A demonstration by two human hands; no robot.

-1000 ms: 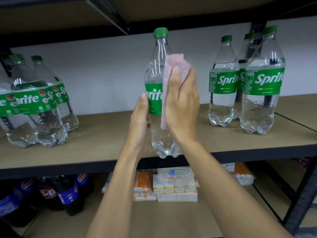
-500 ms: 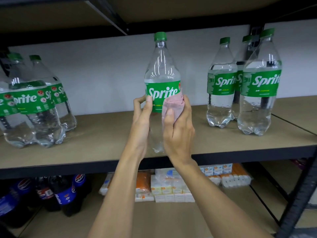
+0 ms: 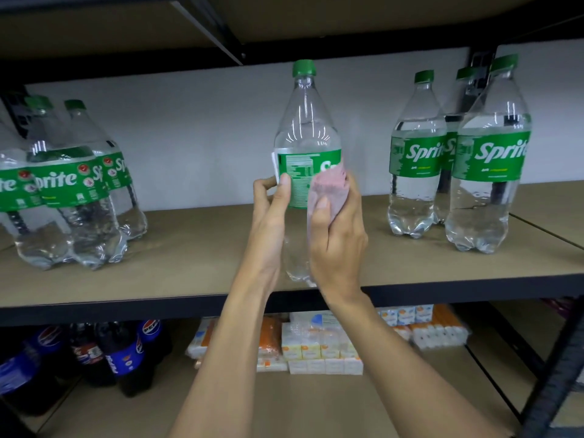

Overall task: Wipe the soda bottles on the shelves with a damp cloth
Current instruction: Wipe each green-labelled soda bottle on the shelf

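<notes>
A clear Sprite bottle [image 3: 306, 131] with a green cap and green label stands upright at the front of the middle shelf [image 3: 202, 263]. My left hand [image 3: 271, 216] grips its left side at label height, thumb on the label. My right hand [image 3: 338, 235] holds a pink cloth [image 3: 325, 191] against the bottle's right side, over the lower part of the label. The label's printed back panel faces me. The lower body of the bottle is mostly hidden behind both hands.
Three loose Sprite bottles [image 3: 488, 172] stand at the right of the same shelf. A shrink-wrapped Sprite pack [image 3: 66, 191] sits at the left. Below are Pepsi bottles [image 3: 123, 352] and small white and orange boxes [image 3: 319, 346]. A black upright post [image 3: 559, 368] runs at the lower right.
The cloth hand slid down from the bottle's neck to the label. The bottle has turned, so the back panel now faces me instead of the logo.
</notes>
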